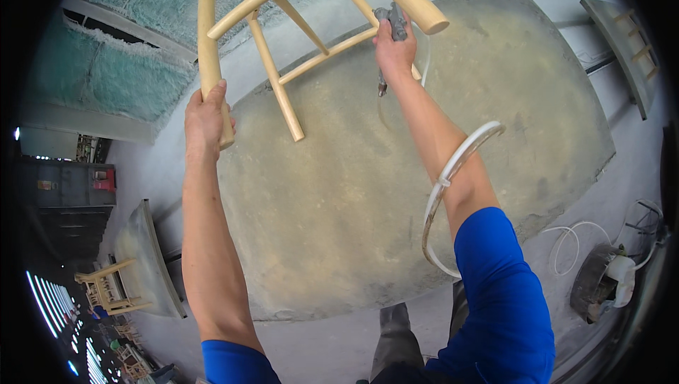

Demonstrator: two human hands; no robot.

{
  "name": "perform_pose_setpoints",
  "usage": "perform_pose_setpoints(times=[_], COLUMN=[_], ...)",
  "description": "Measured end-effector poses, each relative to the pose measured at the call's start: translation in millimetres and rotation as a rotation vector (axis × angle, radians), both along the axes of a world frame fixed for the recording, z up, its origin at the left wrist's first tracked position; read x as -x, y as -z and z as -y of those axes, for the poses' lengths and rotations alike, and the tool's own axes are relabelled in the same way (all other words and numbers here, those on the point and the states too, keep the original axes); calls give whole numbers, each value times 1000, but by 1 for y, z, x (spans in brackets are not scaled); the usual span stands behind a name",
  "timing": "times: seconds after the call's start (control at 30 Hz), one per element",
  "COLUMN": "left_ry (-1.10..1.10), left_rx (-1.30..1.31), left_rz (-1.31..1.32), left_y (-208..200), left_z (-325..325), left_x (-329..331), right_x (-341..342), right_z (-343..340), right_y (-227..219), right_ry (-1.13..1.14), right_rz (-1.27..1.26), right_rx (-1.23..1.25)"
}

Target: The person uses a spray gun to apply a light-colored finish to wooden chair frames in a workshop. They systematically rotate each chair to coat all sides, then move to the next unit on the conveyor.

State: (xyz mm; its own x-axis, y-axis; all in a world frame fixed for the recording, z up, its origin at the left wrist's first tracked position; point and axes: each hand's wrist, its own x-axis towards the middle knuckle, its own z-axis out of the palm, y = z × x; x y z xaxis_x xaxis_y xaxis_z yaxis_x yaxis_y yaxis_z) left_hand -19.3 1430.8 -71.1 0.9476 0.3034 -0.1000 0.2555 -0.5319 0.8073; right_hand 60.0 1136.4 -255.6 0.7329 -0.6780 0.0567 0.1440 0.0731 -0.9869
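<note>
A pale wooden chair frame (207,51), tilted, stretches over the far part of a worn, grey-yellow board (332,200). My left hand (205,121) is wrapped round the lower end of its left post. Whether the chair rests on the board, I cannot tell. In my right hand (396,53) is a metal spray gun (395,22), close beside the chair's curved rail. My fingers partly cover the gun. A white hose (428,225) loops around my right forearm.
Dusty teal wall panels (134,66) stand at the far left. A second board (152,257) with a wooden chair (117,292) is at lower left, another board (612,51) at upper right. A dirty bucket (594,281) and coiled hose (566,242) lie at lower right.
</note>
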Motion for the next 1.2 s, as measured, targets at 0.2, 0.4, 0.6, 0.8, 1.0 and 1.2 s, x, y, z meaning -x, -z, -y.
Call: perform_pose_setpoints(times=[0.2, 0.4, 0.6, 0.8, 1.0, 1.2], left_ry=[-2, -1, -5, -15, -25, -33], left_rx=[-35, -49, -94, -102, -108, -96], left_rz=[-40, -62, -50, -36, -30, -1], left_y=[-11, -16, -14, -14, -13, -4], left_z=[4, 5, 7, 11, 24, 26], left_x=[-13, -19, -18, -7, 14, 37], right_x=[-59, -59, -59, -68, -89, -91], right_z=[7, 17, 22, 9, -3, -10], right_y=[4, -21, -40, -42, -57, -52], right_ry=[21, -384, -750, -588, -438, -578], right_rz=[-45, -26, 368, 406, 269, 72], right_rx=[73, -190, -483, -871, -1142, -884])
